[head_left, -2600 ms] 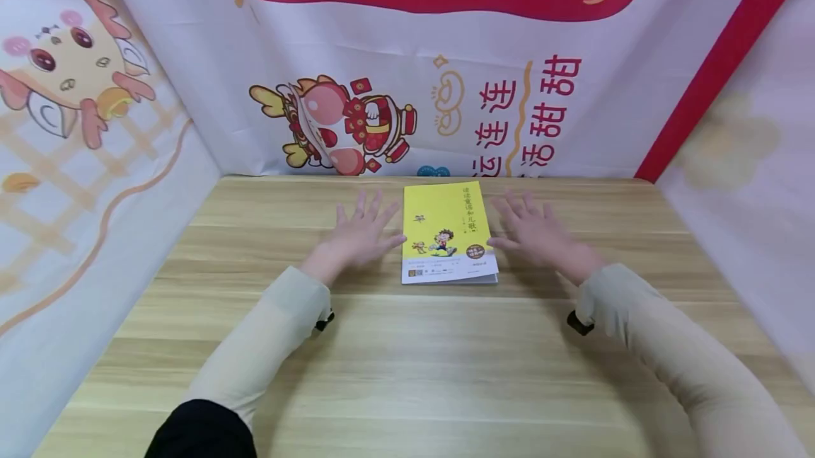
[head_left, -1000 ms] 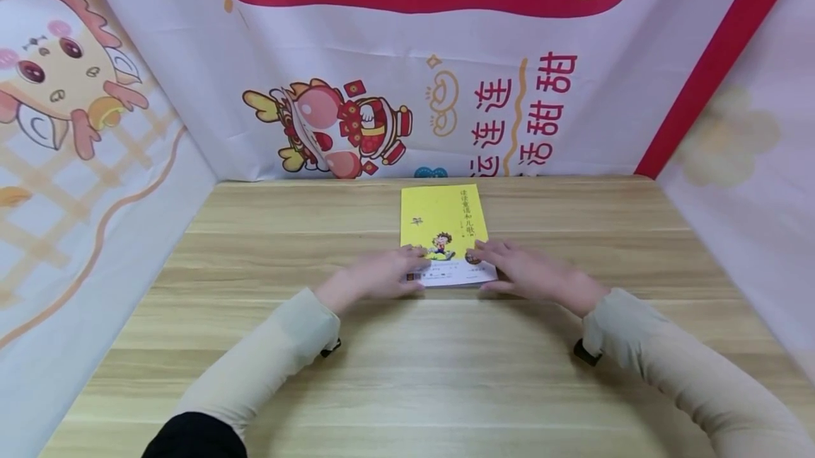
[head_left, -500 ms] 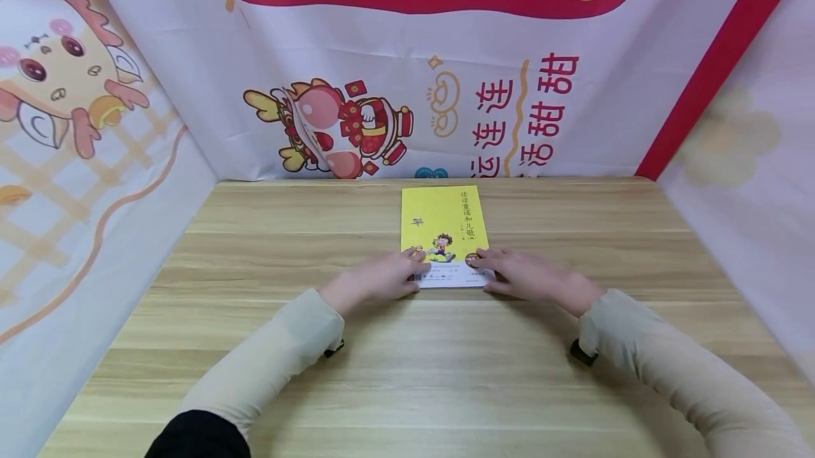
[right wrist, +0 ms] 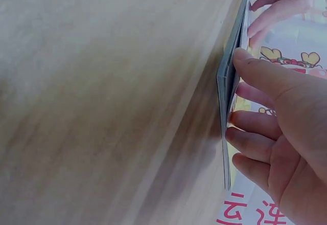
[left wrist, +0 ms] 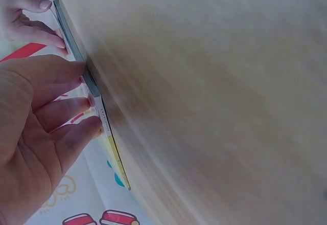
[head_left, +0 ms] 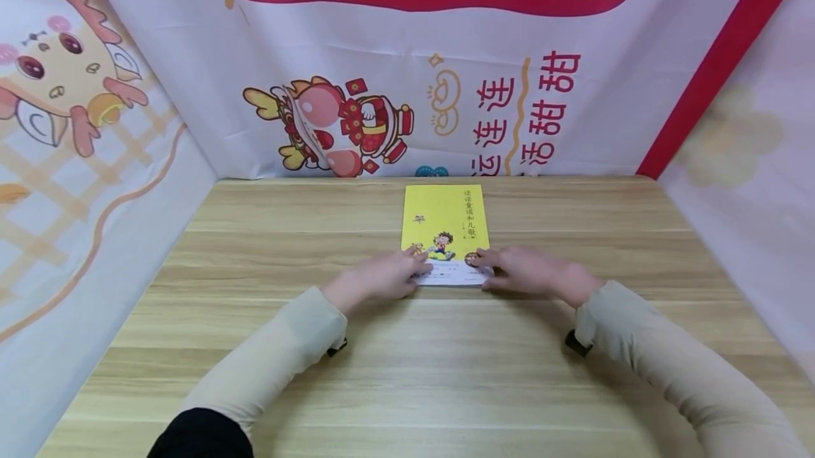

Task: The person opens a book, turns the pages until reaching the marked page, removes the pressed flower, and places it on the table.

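Observation:
A thin paperback book (head_left: 439, 221) with a yellow cover, a cartoon child and a white lower band lies flat on the wooden table, near its back edge. My left hand (head_left: 380, 275) holds the book's near left corner, its thumb on the near edge and its fingers over the cover and side. At the near right corner my right hand (head_left: 531, 272) grips in the same way. In the right wrist view, the thumb (right wrist: 242, 56) sits at the edge of the slightly raised cover, with a dark gap below it. The fingers hide both near corners from the head view.
The wooden table (head_left: 433, 366) stretches toward me in front of the book. A printed white and red cloth (head_left: 369, 33) hangs behind it, with more printed cloth at the left (head_left: 83, 182) and right (head_left: 738, 175).
Both hands have come from spread-fingered beside the book to its near corners, where they now hold it. Over the last half second the book has turned slightly, and the hands have barely moved.

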Tool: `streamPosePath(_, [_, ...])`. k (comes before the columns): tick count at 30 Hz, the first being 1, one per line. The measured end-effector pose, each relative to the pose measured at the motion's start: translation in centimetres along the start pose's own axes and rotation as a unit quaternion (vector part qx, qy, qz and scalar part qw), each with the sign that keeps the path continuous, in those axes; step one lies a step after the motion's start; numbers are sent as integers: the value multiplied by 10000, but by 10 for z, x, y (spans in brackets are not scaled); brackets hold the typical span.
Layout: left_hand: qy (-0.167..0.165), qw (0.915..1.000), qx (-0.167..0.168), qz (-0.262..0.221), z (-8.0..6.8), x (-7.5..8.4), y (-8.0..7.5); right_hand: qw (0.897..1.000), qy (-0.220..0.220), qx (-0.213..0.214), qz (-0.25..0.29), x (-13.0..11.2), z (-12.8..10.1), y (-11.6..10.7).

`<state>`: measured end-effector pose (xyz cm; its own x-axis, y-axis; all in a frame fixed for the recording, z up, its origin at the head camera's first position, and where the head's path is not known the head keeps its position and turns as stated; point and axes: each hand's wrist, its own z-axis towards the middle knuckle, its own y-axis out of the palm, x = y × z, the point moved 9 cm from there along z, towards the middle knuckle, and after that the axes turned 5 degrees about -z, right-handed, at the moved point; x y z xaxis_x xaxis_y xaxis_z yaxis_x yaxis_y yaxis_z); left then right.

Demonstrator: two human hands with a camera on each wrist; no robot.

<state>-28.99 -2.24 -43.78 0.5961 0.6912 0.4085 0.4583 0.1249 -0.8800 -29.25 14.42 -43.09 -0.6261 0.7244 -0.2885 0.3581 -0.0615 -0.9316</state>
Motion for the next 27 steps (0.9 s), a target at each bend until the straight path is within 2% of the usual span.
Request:
streamPosePath(6, [67, 10000, -20, 45, 2, 1, 0, 9997, -86, -134, 173, 2, 2, -2])
streamPosePath(20, [65, 10000, 29, 17, 2, 3, -4, 9992, -101, -382, 70, 4, 2, -2])
streamPosePath(27, [133, 9995, 208, 190, 5, 6, -5, 9994, -158, -282, 90, 2, 1, -4])
